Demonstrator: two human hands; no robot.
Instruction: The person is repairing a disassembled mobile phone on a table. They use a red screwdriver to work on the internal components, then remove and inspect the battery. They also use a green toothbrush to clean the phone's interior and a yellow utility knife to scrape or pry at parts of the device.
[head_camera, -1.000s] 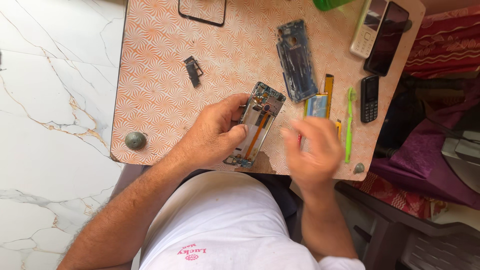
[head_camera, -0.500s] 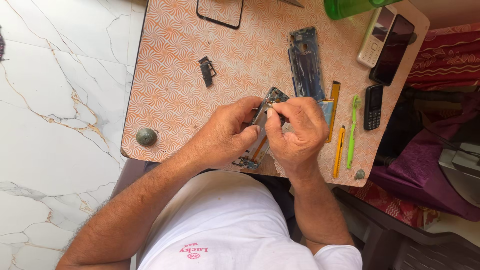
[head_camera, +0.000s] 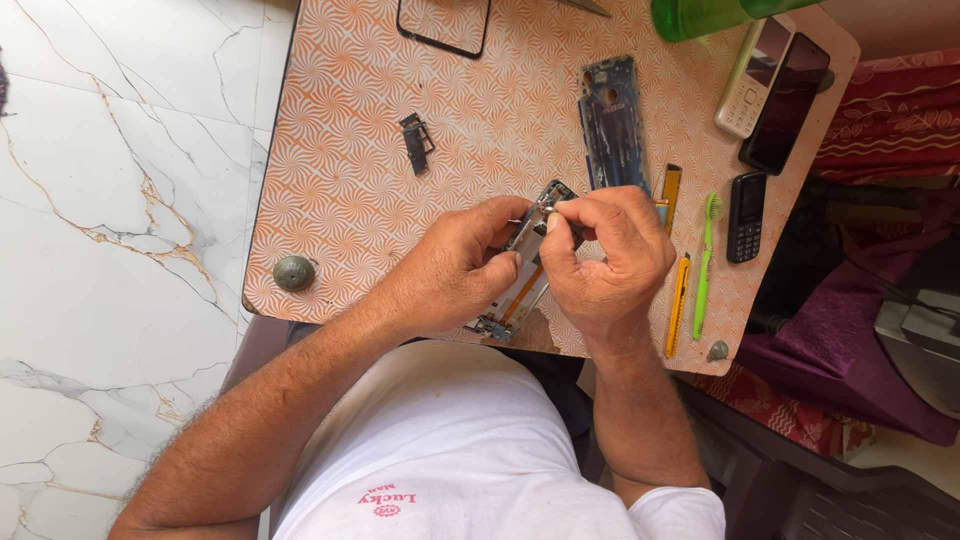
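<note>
My left hand (head_camera: 455, 270) grips an opened phone body (head_camera: 522, 290) with its circuit boards showing, tilted above the near edge of the orange-patterned table (head_camera: 350, 180). My right hand (head_camera: 605, 265) is closed over the phone's upper end, thumb and fingers pinched at a small metal part there. Whether it holds a tool I cannot tell. Both hands touch over the phone.
A blue phone frame (head_camera: 612, 120) lies beyond my hands. A yellow cutter (head_camera: 679, 305), a green toothbrush (head_camera: 704, 265), a small black phone (head_camera: 746, 216), two more phones (head_camera: 770, 90), a small black part (head_camera: 417, 143), a glass panel (head_camera: 445, 25) and a green bottle (head_camera: 710, 15) lie around.
My right hand came from the table's right side onto the phone's upper end and now pinches there. The left hand kept its grip on the phone.
</note>
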